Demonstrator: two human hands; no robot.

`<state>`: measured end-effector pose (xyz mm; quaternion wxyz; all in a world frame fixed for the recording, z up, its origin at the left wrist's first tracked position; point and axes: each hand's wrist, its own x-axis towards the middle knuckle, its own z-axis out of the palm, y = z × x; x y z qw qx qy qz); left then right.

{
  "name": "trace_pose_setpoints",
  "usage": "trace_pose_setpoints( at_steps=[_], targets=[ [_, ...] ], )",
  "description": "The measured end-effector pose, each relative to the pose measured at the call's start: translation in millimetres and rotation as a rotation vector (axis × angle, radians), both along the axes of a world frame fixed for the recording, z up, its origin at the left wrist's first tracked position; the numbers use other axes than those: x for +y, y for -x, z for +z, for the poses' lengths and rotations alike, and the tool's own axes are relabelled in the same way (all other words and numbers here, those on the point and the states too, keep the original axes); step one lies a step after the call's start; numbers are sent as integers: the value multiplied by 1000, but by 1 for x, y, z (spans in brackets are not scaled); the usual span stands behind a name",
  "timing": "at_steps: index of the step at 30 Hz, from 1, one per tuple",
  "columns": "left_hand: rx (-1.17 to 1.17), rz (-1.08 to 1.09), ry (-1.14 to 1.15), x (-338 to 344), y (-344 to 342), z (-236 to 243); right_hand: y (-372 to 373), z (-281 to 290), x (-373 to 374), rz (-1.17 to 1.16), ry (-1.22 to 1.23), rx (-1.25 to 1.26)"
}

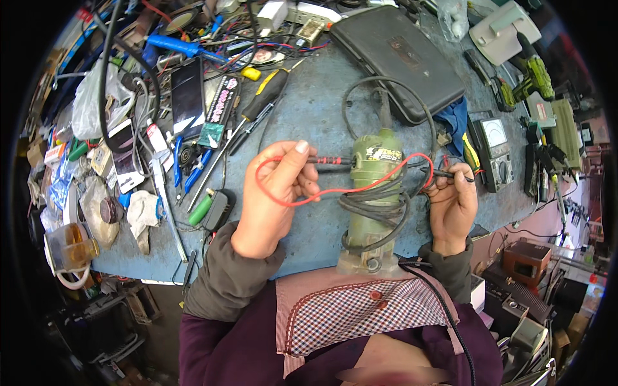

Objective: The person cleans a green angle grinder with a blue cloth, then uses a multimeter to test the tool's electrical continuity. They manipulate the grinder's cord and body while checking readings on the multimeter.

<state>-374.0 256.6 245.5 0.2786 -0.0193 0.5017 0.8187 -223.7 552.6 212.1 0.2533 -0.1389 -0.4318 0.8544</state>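
A green corded power tool [368,170], with a clear base at its near end, stands or lies at the near edge of the bench. Its black cord [376,207] is wound several times around the body. My left hand [273,196] pinches a red test probe [327,160] between thumb and fingers, its tip pointing at the tool's left side. The probe's red lead [351,190] loops across the front of the tool. On the other side, my right hand [454,209] grips a black test probe [445,172] aimed toward the tool. Whether either tip touches anything, I cannot tell.
An analog multimeter [498,154] sits at the right. Behind the tool lies a black case [399,58], with a green cordless drill [533,74] at far right. A screwdriver [264,96], a dark phone [188,96] and cluttered parts cover the left side.
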Motion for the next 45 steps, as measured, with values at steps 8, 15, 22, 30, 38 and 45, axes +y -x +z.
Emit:
trace_pose_setpoints(
  at_steps=[8,15,22,30,38,45],
  targets=[
    [101,-26,75,0,1,-9,-3,6,-26,-47,145,-91],
    [-2,-78,-43,-3,7,-20,2,14,-22,73,159,-216],
    [8,-52,-12,-2,8,-23,3,14,-21,144,173,-222],
    [103,12,46,2,2,-21,7,15,-17,245,194,-231],
    [167,-23,78,4,2,-20,10,13,-13,280,201,-249],
    [146,-17,83,5,1,-20,12,14,-10,320,238,-273]
  ],
)
